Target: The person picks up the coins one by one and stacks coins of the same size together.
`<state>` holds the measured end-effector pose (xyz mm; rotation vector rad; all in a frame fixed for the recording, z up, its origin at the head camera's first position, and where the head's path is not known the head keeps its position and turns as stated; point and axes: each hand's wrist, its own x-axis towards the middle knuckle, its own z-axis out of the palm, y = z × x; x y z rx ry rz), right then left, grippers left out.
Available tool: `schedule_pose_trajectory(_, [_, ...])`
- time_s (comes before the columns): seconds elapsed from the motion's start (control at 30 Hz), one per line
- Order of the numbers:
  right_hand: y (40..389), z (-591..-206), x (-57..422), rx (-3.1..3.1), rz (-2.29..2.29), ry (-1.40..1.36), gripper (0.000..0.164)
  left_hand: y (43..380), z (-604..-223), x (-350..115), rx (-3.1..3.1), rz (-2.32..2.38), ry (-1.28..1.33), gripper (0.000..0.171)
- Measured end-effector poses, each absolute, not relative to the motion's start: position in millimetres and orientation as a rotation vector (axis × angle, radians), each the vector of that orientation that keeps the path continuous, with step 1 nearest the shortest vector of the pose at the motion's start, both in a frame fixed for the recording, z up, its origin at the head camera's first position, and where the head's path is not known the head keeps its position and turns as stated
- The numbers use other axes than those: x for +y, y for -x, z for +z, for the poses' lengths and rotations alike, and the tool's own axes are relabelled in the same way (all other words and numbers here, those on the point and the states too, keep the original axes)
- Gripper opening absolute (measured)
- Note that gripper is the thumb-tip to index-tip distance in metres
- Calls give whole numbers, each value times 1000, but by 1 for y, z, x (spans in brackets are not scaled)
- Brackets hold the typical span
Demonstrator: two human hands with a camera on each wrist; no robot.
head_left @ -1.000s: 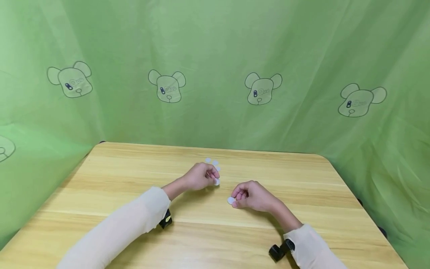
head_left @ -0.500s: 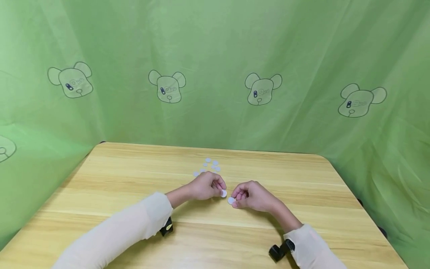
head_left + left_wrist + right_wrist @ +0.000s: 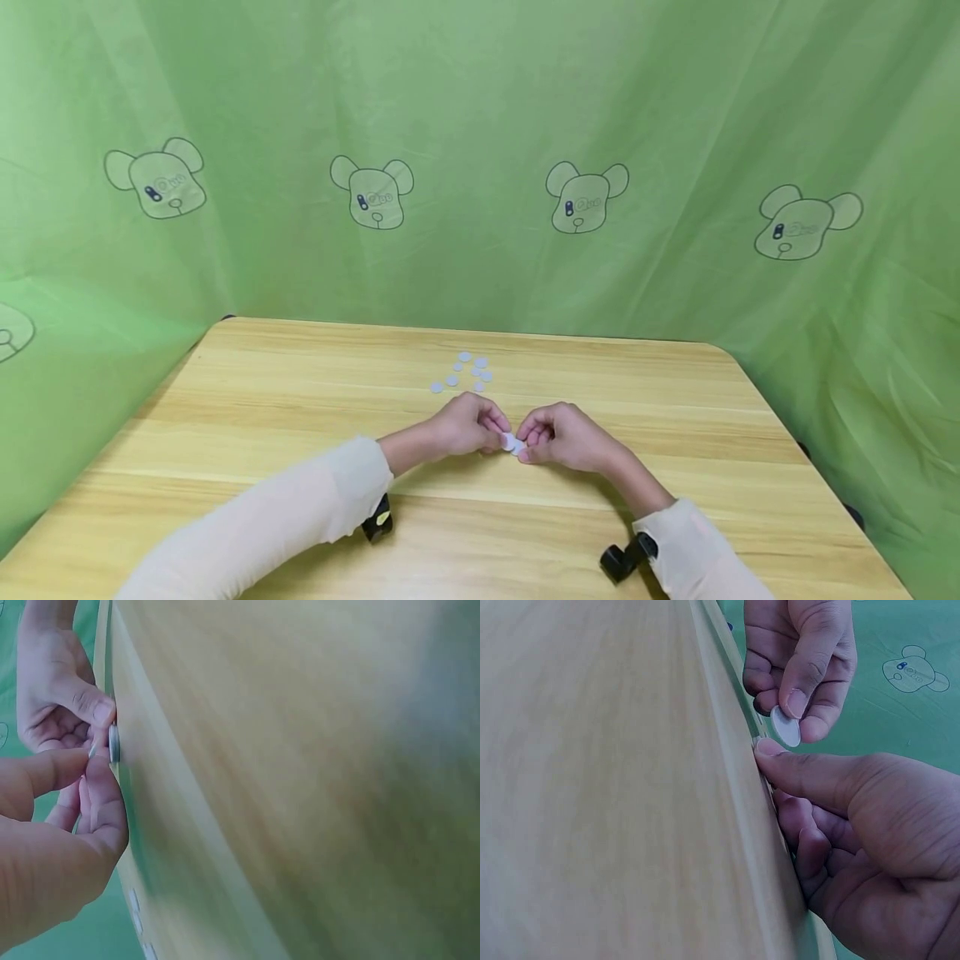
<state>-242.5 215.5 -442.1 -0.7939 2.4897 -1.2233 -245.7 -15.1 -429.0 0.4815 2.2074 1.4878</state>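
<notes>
My left hand (image 3: 465, 423) pinches a flat, silvery-white coin (image 3: 785, 726) between thumb and fingertip, tilted on its edge. Just to the right, my right hand (image 3: 570, 437) steadies a short stack of coins (image 3: 114, 744) on the table, its thumb and a finger on either side. In the head view the held coin overlaps the stack's top. Behind the left hand, several loose coins (image 3: 452, 381) of differing sizes lie flat and scattered. Part of the stack is hidden behind the right thumb in the right wrist view.
A light wood-grain table (image 3: 300, 367) with rounded far corners bears everything. Green cloth (image 3: 480, 267) printed with bear heads hangs behind it and at both sides. Black wrist cameras sit under the left cuff (image 3: 367, 462) and right cuff (image 3: 667, 521).
My left hand has moved right and nearer to me, bringing its coin from beside the loose coins to the stack. Loose coins it covered now show. My right hand has stayed put.
</notes>
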Motion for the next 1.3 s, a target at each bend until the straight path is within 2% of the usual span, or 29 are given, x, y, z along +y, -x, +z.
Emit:
schedule_pose_trajectory(1.03, [242,-441,215,2501,-1210,792,17,241,-427,-7,2348,1370,-500,11])
schedule_pose_trajectory(1.3, [243,-442,216,2509,-1199,793,16,249,-429,-14,2398,1227,-669,20])
